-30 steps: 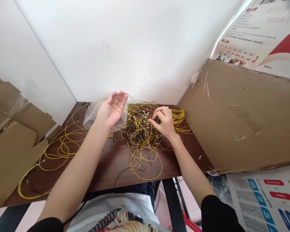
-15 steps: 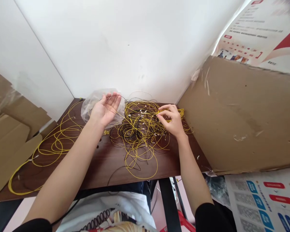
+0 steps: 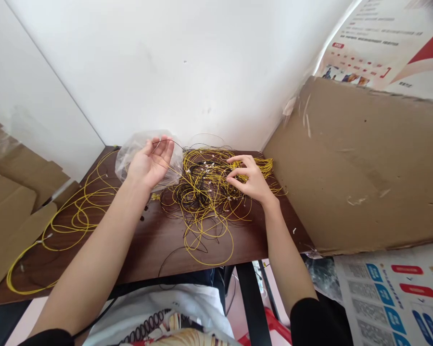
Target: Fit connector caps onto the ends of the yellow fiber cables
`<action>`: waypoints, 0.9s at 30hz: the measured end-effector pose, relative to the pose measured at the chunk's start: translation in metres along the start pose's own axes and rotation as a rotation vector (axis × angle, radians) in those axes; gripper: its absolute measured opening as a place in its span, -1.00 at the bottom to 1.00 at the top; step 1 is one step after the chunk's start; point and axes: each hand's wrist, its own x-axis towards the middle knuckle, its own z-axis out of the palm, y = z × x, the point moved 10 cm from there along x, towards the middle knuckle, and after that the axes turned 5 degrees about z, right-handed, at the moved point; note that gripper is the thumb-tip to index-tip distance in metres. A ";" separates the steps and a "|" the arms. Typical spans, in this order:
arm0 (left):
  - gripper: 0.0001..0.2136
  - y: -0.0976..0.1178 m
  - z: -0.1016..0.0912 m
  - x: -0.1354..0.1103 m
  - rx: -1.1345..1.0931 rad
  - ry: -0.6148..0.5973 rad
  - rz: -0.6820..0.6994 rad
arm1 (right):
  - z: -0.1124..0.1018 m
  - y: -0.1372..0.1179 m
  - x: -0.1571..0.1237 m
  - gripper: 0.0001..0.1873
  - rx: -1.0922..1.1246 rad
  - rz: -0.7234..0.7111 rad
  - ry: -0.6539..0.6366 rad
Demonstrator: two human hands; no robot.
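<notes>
A tangle of thin yellow and black wires (image 3: 205,192) with small white connectors lies on the brown table. At its left, my left hand (image 3: 153,161) is raised, palm up, with the fingers nearly straight. A thin black wire (image 3: 178,143) runs from near the thumb across those fingers to the pile; the thumb's grip is partly hidden. My right hand (image 3: 250,178) hovers over the right side of the tangle. Its thumb and middle finger come together in a pinch while the index finger arches apart; anything between the tips is too small to make out.
A clear plastic bag (image 3: 124,163) sits behind my left hand. Loose yellow wire coils (image 3: 54,230) spread over the table (image 3: 147,254) at left. Cardboard (image 3: 364,173) walls the right side, more cardboard (image 3: 10,206) the left, and a white panel (image 3: 187,72) the back.
The view has shifted slightly. My right hand has moved a little left over the tangle, its index finger more apart from the thumb. My left hand keeps its pose with the black wire.
</notes>
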 end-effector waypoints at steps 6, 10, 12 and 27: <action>-0.59 0.000 0.000 -0.003 0.024 0.023 -0.012 | -0.002 -0.004 0.001 -0.89 0.064 0.004 0.015; -0.60 0.001 -0.001 -0.002 0.031 0.028 -0.008 | -0.002 -0.005 0.001 -0.90 0.086 0.006 0.024; -0.61 0.000 -0.002 -0.002 0.018 0.032 -0.012 | -0.002 -0.006 0.001 -0.90 0.095 -0.003 0.033; -0.72 0.017 0.046 -0.021 0.370 -0.412 0.068 | -0.001 -0.004 0.001 -0.89 0.130 -0.028 0.043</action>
